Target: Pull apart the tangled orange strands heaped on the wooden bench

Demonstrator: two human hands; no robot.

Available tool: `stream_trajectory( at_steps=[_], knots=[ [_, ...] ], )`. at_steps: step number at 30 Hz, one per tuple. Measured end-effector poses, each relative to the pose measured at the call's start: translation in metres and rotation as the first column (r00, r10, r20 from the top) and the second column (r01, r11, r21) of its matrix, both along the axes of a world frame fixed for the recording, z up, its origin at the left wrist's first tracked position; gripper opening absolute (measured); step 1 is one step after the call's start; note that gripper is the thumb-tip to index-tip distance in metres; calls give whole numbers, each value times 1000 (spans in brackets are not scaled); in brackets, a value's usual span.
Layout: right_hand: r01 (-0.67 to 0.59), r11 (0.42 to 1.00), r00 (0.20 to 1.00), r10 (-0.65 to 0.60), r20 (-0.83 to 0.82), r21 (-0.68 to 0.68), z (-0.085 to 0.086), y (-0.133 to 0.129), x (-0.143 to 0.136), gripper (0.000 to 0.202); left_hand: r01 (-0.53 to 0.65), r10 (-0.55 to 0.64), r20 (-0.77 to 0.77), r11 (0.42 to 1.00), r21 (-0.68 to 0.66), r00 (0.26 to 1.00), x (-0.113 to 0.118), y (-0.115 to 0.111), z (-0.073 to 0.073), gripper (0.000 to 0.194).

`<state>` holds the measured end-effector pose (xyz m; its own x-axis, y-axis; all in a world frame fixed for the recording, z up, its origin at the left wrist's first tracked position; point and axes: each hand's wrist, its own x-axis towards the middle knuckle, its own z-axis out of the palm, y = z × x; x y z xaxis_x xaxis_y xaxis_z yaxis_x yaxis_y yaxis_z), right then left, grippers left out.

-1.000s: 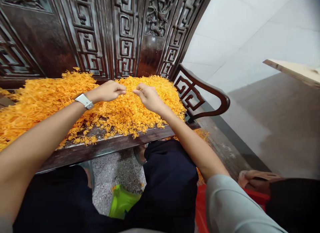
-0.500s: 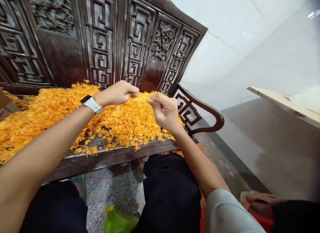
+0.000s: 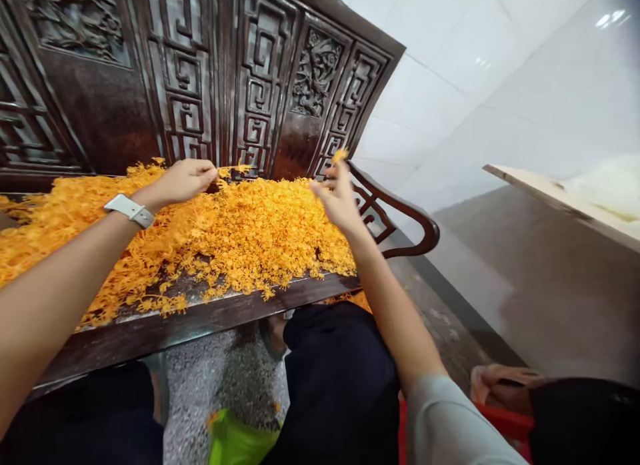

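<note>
A heap of small orange plastic flower-like pieces (image 3: 270, 232) covers the seat of a dark carved wooden bench (image 3: 210, 322). Above the heap's left part, my left hand (image 3: 187, 180) pinches the end of a thin orange plastic sprig (image 3: 234, 169), whose branched tip points right. My right hand (image 3: 340, 202) is raised over the right end of the heap, its fingers spread apart. A blurred orange piece (image 3: 341, 156) shows just at or above those fingertips; whether it touches them I cannot tell. A watch with a pale strap (image 3: 129, 210) is on my left wrist.
The bench's carved back (image 3: 255, 85) rises behind the heap, and its curved armrest (image 3: 425, 232) stands at the right. A bright green object (image 3: 240, 442) is on the speckled floor. Another person's foot (image 3: 505, 385) and a red stool-like edge (image 3: 505, 422) are at lower right.
My hands, close together before, have moved apart. The left went left with a sprig now visible in it; the right rose slightly and its fingers opened. The view has shifted a little.
</note>
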<state>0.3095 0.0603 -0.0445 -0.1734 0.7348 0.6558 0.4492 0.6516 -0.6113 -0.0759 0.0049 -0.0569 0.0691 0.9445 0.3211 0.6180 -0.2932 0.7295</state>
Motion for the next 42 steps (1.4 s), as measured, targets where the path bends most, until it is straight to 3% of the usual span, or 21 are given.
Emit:
stream_trajectory(
  at_steps=[2, 4, 6, 8, 10, 13, 15, 19, 21, 24, 27, 30, 32, 37, 42],
  knots=[
    [123, 971, 985, -93, 147, -205, -37, 20, -8, 37, 42, -40, 36, 998, -44, 999, 28, -2, 3, 30],
    [185, 940, 973, -134, 190, -288, -61, 28, -12, 37, 105, -98, 102, 992, -67, 990, 53, -4, 4, 32],
    [199, 936, 976, -161, 148, -291, -71, 30, -13, 32, 150, -136, 169, 986, -73, 976, 71, -5, 5, 31],
    [199, 938, 980, -184, 79, -284, -71, 28, -13, 21, 176, -155, 235, 982, -70, 960, 84, -7, 6, 30],
    [173, 939, 984, -175, 22, -298, -67, 25, -14, 25, 194, -168, 288, 979, -64, 943, 95, -9, 9, 28],
    [14, 913, 992, -65, -112, -408, -62, 14, -22, 32, 196, -169, 332, 979, -51, 928, 111, -14, 12, 25],
    [-162, 850, 962, 22, -272, -502, -57, 4, -31, 29, 163, -139, 358, 986, -38, 923, 122, -18, 10, 25],
    [-517, 652, 786, 105, -609, -554, -46, -16, -52, 27, 33, -20, 420, 999, -24, 907, 143, -23, 4, 23],
    [-622, 606, 677, 97, -730, -496, -40, -23, -62, 37, -32, 45, 448, 999, -35, 893, 150, -24, 1, 19],
    [-623, 644, 636, 87, -767, -444, -37, -30, -76, 57, -72, 91, 481, 996, -57, 872, 156, -27, -3, 15],
    [-473, 749, 744, 57, -666, -464, -41, -32, -87, 70, -27, 62, 459, 996, -81, 886, 160, -32, -9, 15],
    [-271, 870, 861, 29, -508, -411, -50, -29, -93, 67, 58, -7, 384, 991, -123, 923, 165, -42, -17, 14],
    [-191, 914, 913, 31, -407, -357, -56, -24, -94, 61, 123, -65, 355, 982, -143, 932, 167, -49, -21, 13],
    [-149, 920, 951, 33, -307, -363, -68, -10, -82, 43, 156, -77, 352, 967, -201, 933, 159, -56, -22, 12],
    [-260, 851, 910, 58, -410, -456, -70, -12, -82, 44, 164, -42, 468, 961, -223, 883, 148, -52, -16, 18]
  ],
)
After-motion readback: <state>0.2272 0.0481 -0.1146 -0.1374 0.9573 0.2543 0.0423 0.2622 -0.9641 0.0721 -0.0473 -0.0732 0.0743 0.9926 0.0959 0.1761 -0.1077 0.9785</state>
